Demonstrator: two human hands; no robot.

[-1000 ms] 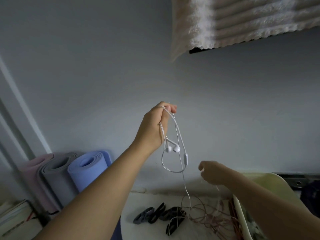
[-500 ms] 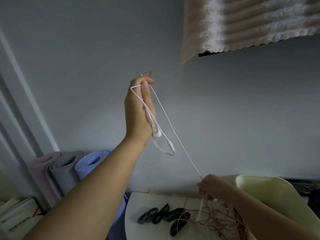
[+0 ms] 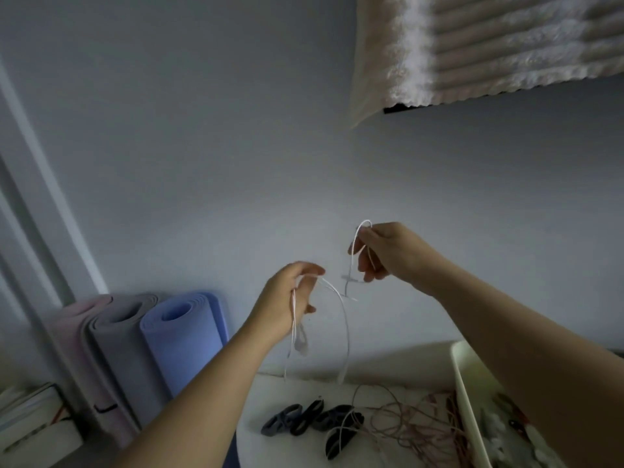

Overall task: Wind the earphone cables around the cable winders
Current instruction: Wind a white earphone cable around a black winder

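Above the table (image 3: pixel 270 395), the white earphone cable (image 3: pixel 346 327) loops between the left grip (image 3: pixel 289 298) and right grip (image 3: pixel 395 254), each pinching a strand, while the dark cable winders (image 3: pixel 312 419) lie near the table's far edge.

Winders (image 3: pixel 310 421) on table (image 3: pixel 270 396), tray (image 3: pixel 465 383) rightward

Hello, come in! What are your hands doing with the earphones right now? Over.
Left hand pinches the white earphone cable. Right hand holds a loop of it. Winders lie untouched on the table; pink cable tangle beside them.
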